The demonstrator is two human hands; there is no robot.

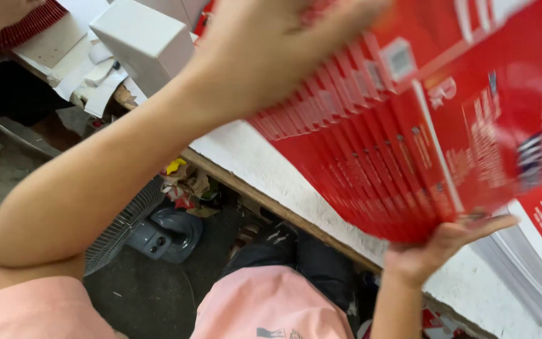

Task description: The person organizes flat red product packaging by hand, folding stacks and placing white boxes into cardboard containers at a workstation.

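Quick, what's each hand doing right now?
Left hand: pressed on top of the fanned stack of flat red cardboard cartons.
Right hand: gripping the stack's lower edge.

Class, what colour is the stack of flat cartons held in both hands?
Red with white print, in the head view: the stack of cartons.

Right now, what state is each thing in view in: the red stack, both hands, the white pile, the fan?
Stack of red flat cartons: lifted off the table, fanned, tilted.
Left hand: spread on top of the stack, pressing.
Right hand: under the stack's lower edge, supporting it.
White table: bare under the stack.
Pile of printed sheets: lying flat at the table's right.
Fan: on the floor; running or not, cannot tell.
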